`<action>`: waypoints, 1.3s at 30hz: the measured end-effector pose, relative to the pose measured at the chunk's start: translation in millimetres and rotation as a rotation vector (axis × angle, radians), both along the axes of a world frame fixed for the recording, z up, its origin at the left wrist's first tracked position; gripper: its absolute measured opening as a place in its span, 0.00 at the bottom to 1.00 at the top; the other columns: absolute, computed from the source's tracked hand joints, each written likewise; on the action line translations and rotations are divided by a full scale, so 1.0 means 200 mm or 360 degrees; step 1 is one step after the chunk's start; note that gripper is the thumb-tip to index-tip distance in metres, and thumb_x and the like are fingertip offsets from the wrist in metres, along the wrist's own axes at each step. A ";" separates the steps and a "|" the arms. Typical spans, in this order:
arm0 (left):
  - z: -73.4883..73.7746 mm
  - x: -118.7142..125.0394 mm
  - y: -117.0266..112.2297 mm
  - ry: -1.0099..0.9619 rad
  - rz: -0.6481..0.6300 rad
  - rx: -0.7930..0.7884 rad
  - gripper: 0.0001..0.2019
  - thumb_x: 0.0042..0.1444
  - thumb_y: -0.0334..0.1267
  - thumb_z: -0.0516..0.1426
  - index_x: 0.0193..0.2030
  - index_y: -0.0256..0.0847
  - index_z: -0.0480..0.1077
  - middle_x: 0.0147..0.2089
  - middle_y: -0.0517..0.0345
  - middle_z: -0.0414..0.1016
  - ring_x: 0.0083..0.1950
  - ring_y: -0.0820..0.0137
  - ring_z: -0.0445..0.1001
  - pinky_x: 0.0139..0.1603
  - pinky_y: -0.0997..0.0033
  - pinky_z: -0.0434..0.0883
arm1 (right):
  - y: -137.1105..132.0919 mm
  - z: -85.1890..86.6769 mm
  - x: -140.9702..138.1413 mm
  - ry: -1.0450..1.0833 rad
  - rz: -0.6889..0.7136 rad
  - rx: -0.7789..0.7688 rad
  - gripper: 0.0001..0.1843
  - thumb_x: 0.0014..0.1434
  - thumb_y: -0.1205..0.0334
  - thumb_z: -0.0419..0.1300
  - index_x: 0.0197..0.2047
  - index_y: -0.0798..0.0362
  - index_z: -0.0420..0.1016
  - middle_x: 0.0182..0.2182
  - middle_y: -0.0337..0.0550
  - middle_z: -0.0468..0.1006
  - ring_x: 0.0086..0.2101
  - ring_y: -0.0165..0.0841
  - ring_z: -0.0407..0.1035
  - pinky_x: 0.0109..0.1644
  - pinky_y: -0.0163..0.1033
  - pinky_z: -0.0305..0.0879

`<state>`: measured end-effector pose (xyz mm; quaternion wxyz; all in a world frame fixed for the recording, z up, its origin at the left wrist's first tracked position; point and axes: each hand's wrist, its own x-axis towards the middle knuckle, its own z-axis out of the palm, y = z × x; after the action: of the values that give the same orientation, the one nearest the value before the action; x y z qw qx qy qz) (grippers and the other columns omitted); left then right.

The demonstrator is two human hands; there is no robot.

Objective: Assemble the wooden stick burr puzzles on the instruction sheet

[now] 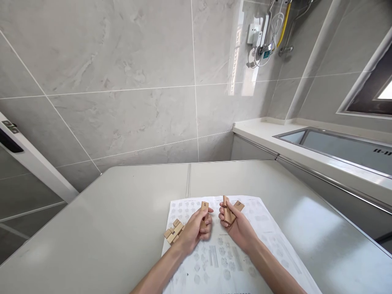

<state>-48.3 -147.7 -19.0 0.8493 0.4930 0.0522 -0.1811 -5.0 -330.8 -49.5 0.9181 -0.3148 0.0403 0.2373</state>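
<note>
My left hand [196, 228] is closed around a wooden block [205, 205] with the figure 2 written near its upper end. To its right, my right hand [240, 226] grips wooden pieces [228, 214] that lie across each other at an angle; one bears a dark mark at its end. A gap separates the two hands, and both are over a printed paper sheet [214, 265]. Beside my left wrist sits a cluster of notched wooden blocks [175, 232], partly hidden by that hand.
The sheet lies on a pale folding table [131, 220] with a seam across it. A tiled wall [137, 81] rises behind. At the right is a counter [254, 130] with a sink [337, 147]. A door frame [39, 159] stands at the left.
</note>
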 end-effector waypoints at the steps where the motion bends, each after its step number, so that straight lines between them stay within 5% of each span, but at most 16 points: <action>1: -0.01 -0.01 -0.01 -0.0004 0.0000 -0.0007 0.19 0.65 0.52 0.65 0.50 0.39 0.70 0.31 0.68 0.61 0.23 0.80 0.49 0.23 0.77 0.46 | 0.00 0.01 -0.01 -0.0025 0.0025 -0.0018 0.14 0.65 0.51 0.75 0.44 0.51 0.82 0.33 0.39 0.78 0.30 0.28 0.72 0.29 0.30 0.72; 6: -0.03 -0.03 -0.05 -0.0082 0.0092 -0.0029 0.23 0.61 0.52 0.69 0.52 0.40 0.70 0.35 0.64 0.65 0.26 0.78 0.56 0.26 0.76 0.57 | -0.01 0.05 -0.03 -0.0161 0.0191 -0.0126 0.19 0.65 0.47 0.74 0.49 0.52 0.81 0.31 0.36 0.78 0.25 0.25 0.70 0.23 0.27 0.65; 9: -0.03 -0.04 -0.07 -0.0157 0.0182 -0.0006 0.26 0.60 0.57 0.70 0.54 0.41 0.70 0.34 0.66 0.64 0.26 0.77 0.56 0.29 0.74 0.62 | -0.03 0.07 -0.03 -0.0241 0.0419 -0.0223 0.20 0.66 0.44 0.71 0.45 0.53 0.81 0.22 0.30 0.73 0.14 0.20 0.58 0.14 0.26 0.51; 12: -0.02 -0.04 -0.06 -0.0197 0.0223 0.0044 0.27 0.61 0.60 0.68 0.53 0.40 0.71 0.28 0.72 0.54 0.24 0.79 0.48 0.26 0.76 0.58 | -0.06 0.08 -0.04 -0.0312 0.0754 -0.0334 0.22 0.67 0.43 0.70 0.39 0.56 0.80 0.15 0.28 0.70 0.09 0.19 0.49 0.10 0.27 0.42; 15: -0.01 -0.05 -0.05 -0.0211 0.0188 0.0143 0.29 0.61 0.63 0.68 0.54 0.39 0.73 0.25 0.75 0.52 0.22 0.79 0.48 0.25 0.75 0.58 | -0.06 0.09 -0.07 -0.0365 0.1109 -0.0430 0.23 0.62 0.44 0.73 0.37 0.58 0.81 0.12 0.31 0.71 0.07 0.21 0.51 0.08 0.28 0.42; 20: 0.00 -0.07 -0.05 -0.0259 0.0102 0.0345 0.25 0.52 0.56 0.76 0.39 0.35 0.79 0.26 0.61 0.71 0.27 0.73 0.67 0.29 0.73 0.63 | -0.05 0.12 -0.10 -0.0434 0.1450 -0.0513 0.24 0.55 0.44 0.78 0.35 0.58 0.81 0.14 0.33 0.74 0.08 0.24 0.57 0.08 0.29 0.49; 25: -0.03 -0.08 -0.08 -0.0294 0.0275 0.0409 0.26 0.55 0.61 0.72 0.34 0.37 0.76 0.24 0.65 0.65 0.26 0.75 0.61 0.28 0.73 0.59 | -0.07 0.15 -0.10 -0.0523 0.1513 -0.0533 0.28 0.55 0.42 0.77 0.21 0.54 0.74 0.14 0.32 0.72 0.11 0.23 0.61 0.10 0.27 0.53; 33: -0.04 -0.05 -0.10 -0.0252 0.0549 0.0228 0.33 0.57 0.69 0.67 0.30 0.45 0.56 0.23 0.75 0.45 0.24 0.78 0.42 0.25 0.74 0.47 | -0.09 0.20 -0.13 -0.0622 0.1650 -0.0531 0.24 0.54 0.44 0.78 0.39 0.55 0.79 0.21 0.35 0.77 0.14 0.24 0.61 0.16 0.29 0.55; 36: -0.05 -0.05 -0.11 -0.0223 0.0554 0.0164 0.34 0.56 0.68 0.68 0.31 0.45 0.55 0.24 0.74 0.47 0.25 0.78 0.44 0.25 0.75 0.48 | -0.09 0.19 -0.13 -0.0720 0.1413 -0.0561 0.26 0.52 0.41 0.78 0.36 0.53 0.76 0.18 0.28 0.67 0.14 0.22 0.52 0.18 0.30 0.49; 39: -0.05 -0.06 -0.13 -0.0194 0.0544 0.0116 0.33 0.56 0.67 0.69 0.32 0.45 0.55 0.25 0.74 0.49 0.25 0.79 0.46 0.25 0.75 0.49 | -0.10 0.17 -0.11 -0.0824 0.0812 -0.0662 0.30 0.53 0.34 0.75 0.31 0.48 0.67 0.17 0.22 0.54 0.17 0.22 0.42 0.22 0.32 0.43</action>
<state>-59.7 -173.2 -28.6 0.8509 0.5174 0.0903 -0.0020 -26.4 -351.7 -14.8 0.7266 -0.5425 -0.2240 0.3570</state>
